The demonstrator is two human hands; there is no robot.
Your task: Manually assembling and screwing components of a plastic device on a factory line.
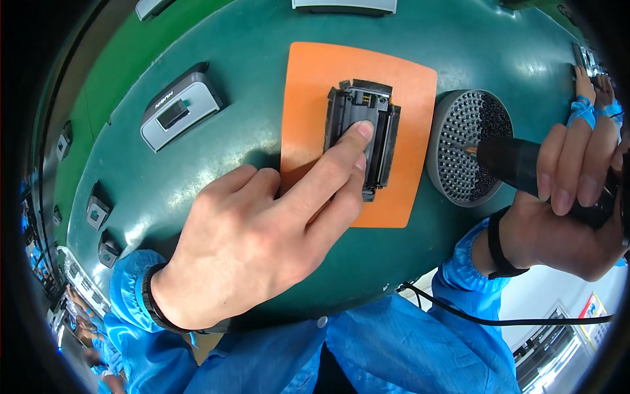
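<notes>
A black plastic housing with an open frame and small gold contacts near its top lies on an orange mat. My left hand holds it against the mat, index finger stretched over its middle and thumb beside that finger. The other left fingers are curled under. In my right hand is a black electric screwdriver, fingers wrapped round its body. Its bit points left, over a round grey screw tray. Small black screws crowd the tray's right side; rows of holes fill the rest.
A grey-and-black device sits on the green table at the left. Two small grey parts lie near the left edge. Another device stands at the far edge. A black cable runs across the lower right. Co-worker's hands show far right.
</notes>
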